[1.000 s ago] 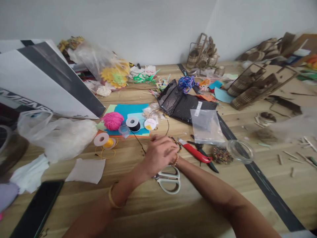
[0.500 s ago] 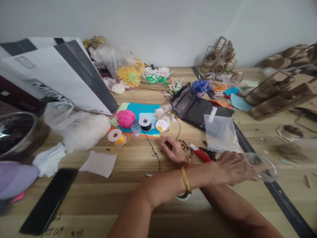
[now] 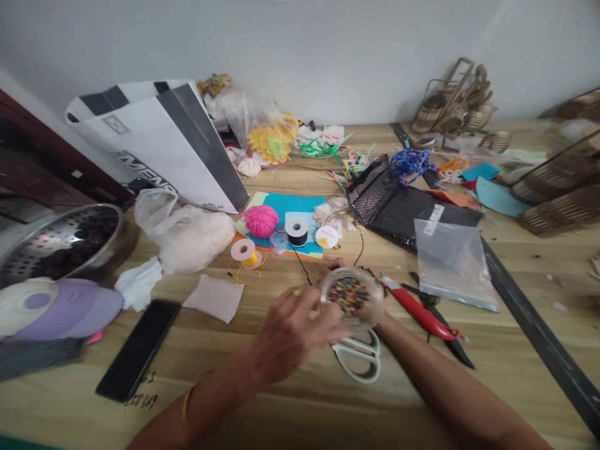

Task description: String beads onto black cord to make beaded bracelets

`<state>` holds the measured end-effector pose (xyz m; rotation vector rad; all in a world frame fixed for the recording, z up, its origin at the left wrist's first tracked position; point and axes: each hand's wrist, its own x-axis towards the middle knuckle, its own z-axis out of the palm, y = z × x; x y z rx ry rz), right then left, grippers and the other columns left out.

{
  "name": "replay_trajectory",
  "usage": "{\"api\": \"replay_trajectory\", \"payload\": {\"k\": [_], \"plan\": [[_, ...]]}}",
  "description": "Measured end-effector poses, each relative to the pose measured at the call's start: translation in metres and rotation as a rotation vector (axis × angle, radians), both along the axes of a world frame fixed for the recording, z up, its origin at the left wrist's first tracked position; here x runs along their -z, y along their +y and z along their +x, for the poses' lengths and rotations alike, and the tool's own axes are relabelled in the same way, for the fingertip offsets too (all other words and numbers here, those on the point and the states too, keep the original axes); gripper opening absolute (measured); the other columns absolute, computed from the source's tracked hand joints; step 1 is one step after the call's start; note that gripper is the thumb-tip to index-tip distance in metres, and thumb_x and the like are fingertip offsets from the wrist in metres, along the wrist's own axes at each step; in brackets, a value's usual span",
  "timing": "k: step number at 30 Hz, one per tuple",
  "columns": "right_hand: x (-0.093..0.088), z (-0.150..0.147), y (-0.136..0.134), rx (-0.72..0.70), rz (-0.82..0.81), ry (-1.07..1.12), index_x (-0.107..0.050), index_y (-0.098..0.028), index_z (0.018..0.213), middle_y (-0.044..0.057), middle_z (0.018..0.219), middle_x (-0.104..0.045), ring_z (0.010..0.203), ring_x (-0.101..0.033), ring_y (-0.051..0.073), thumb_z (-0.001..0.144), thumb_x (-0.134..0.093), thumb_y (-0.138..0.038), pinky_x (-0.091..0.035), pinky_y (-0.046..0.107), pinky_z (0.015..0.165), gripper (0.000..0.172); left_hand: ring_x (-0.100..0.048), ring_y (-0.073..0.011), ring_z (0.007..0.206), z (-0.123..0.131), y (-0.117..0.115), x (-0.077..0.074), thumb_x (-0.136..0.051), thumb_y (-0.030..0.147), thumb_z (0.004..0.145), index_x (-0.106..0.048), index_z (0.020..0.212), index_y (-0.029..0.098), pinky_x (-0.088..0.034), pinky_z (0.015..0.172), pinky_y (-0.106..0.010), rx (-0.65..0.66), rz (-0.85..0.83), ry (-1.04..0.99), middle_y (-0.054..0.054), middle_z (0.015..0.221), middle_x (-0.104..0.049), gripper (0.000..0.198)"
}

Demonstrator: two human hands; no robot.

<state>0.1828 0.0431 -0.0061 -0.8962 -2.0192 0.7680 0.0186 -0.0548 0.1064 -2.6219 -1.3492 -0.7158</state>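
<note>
My left hand [image 3: 285,331], somewhat blurred, grips the left side of a round clear jar of small multicoloured beads [image 3: 351,297]. The jar is tilted so its beads face me. Behind it is my right hand [image 3: 338,263], mostly hidden, with only a small part showing above the rim. A string of dark and coloured beads [image 3: 374,275] peeks out to the jar's right. White-handled scissors [image 3: 360,347] lie just below the jar. From a spool of black cord [image 3: 297,232] a strand trails toward my hands. A spool of yellow cord [image 3: 244,252] stands farther left.
A red-handled knife [image 3: 419,312] and clear plastic bag [image 3: 454,265] lie to the right, near a black bubble mailer [image 3: 398,209]. Pink yarn [image 3: 261,220] rests on blue sheets. Leftward are a phone [image 3: 138,350], a white pouch [image 3: 214,298] and a metal colander [image 3: 119,225].
My left hand has carried the bead jar from the far right to the middle, in front of my right hand. My arms are no longer crossed, and the scissors are uncovered. The view has shifted left.
</note>
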Motion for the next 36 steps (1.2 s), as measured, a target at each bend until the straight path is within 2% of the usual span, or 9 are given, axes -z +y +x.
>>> {"api": "replay_trajectory", "payload": {"k": [4, 10, 18, 20, 23, 26, 30, 33, 36], "plan": [[-0.007, -0.003, -0.001, 0.061, -0.076, 0.031, -0.056, -0.019, 0.080, 0.002, 0.065, -0.059, 0.056, -0.053, 0.015, 0.089, -0.051, -0.025, -0.042, 0.026, 0.053, 0.012, -0.059, -0.0187, 0.067, -0.050, -0.022, 0.024, -0.054, 0.039, 0.090, -0.061, 0.088, 0.020, -0.046, 0.061, -0.028, -0.239, 0.041, 0.083, -0.004, 0.074, -0.061, 0.021], [-0.010, -0.004, -0.002, 0.071, -0.103, 0.036, -0.054, -0.018, 0.079, 0.001, 0.063, -0.057, 0.055, -0.049, 0.013, 0.091, -0.049, -0.029, -0.040, 0.024, 0.053, 0.017, -0.062, -0.0194, 0.070, -0.082, -0.032, 0.039, -0.047, 0.046, 0.092, -0.062, 0.092, 0.020, -0.047, 0.064, -0.029, -0.435, -0.037, 0.142, -0.004, 0.076, -0.064, 0.030], [-0.008, -0.004, -0.001, 0.066, -0.100, 0.029, -0.055, -0.018, 0.079, 0.002, 0.064, -0.059, 0.056, -0.051, 0.014, 0.091, -0.050, -0.028, -0.040, 0.025, 0.054, 0.016, -0.065, -0.0195, 0.071, -0.108, -0.011, 0.018, -0.045, 0.049, 0.092, -0.060, 0.096, 0.021, -0.048, 0.062, -0.028, -0.495, -0.255, 0.081, -0.003, 0.079, -0.068, 0.032], [-0.009, -0.005, -0.001, 0.062, -0.102, 0.032, -0.055, -0.018, 0.079, 0.002, 0.065, -0.059, 0.056, -0.051, 0.014, 0.091, -0.050, -0.028, -0.040, 0.025, 0.054, 0.016, -0.066, -0.0206, 0.081, -0.114, -0.006, 0.012, -0.044, 0.046, 0.093, -0.060, 0.100, 0.022, -0.050, 0.070, -0.031, -0.466, -0.320, 0.059, -0.004, 0.090, -0.070, 0.030], [-0.010, -0.005, -0.001, 0.060, -0.088, 0.028, -0.055, -0.018, 0.078, 0.002, 0.064, -0.059, 0.056, -0.052, 0.014, 0.091, -0.050, -0.027, -0.041, 0.025, 0.054, 0.016, -0.064, -0.0220, 0.103, -0.121, -0.002, 0.004, -0.043, 0.040, 0.093, -0.053, 0.122, 0.025, -0.050, 0.085, -0.035, -0.433, -0.347, 0.015, -0.005, 0.114, -0.067, 0.034], [-0.010, -0.005, -0.001, 0.056, -0.078, 0.020, -0.055, -0.018, 0.078, 0.002, 0.065, -0.059, 0.057, -0.052, 0.014, 0.091, -0.050, -0.027, -0.041, 0.025, 0.055, 0.017, -0.062, -0.0232, 0.106, -0.121, -0.005, -0.003, -0.044, 0.037, 0.093, -0.046, 0.133, 0.027, -0.050, 0.088, -0.037, -0.458, -0.300, 0.008, -0.005, 0.119, -0.065, 0.042], [-0.009, -0.005, -0.002, 0.045, -0.096, 0.024, -0.055, -0.018, 0.078, 0.002, 0.067, -0.060, 0.060, -0.054, 0.015, 0.091, -0.049, -0.027, -0.042, 0.025, 0.057, 0.016, -0.064, -0.0218, 0.093, -0.100, -0.012, -0.006, -0.052, 0.029, 0.090, -0.058, 0.117, 0.023, -0.051, 0.086, -0.036, -0.524, -0.068, -0.141, -0.006, 0.101, -0.068, 0.028], [-0.009, -0.005, -0.002, 0.051, -0.104, 0.037, -0.055, -0.018, 0.078, 0.002, 0.066, -0.059, 0.059, -0.053, 0.014, 0.090, -0.050, -0.026, -0.041, 0.025, 0.057, 0.015, -0.065, -0.0159, 0.078, -0.071, -0.010, 0.010, -0.055, 0.020, 0.090, -0.063, 0.091, 0.021, -0.052, 0.074, -0.027, -0.314, -0.040, -0.280, -0.002, 0.082, -0.068, 0.009], [-0.010, -0.005, -0.002, 0.064, -0.135, 0.062, -0.055, -0.017, 0.078, 0.001, 0.064, -0.057, 0.057, -0.050, 0.013, 0.090, -0.050, -0.027, -0.039, 0.024, 0.055, 0.016, -0.064, -0.0132, 0.072, -0.042, 0.002, 0.040, -0.050, 0.016, 0.092, -0.063, 0.082, 0.019, -0.050, 0.068, -0.023, -0.152, -0.194, -0.270, -0.001, 0.076, -0.067, 0.017]]}}
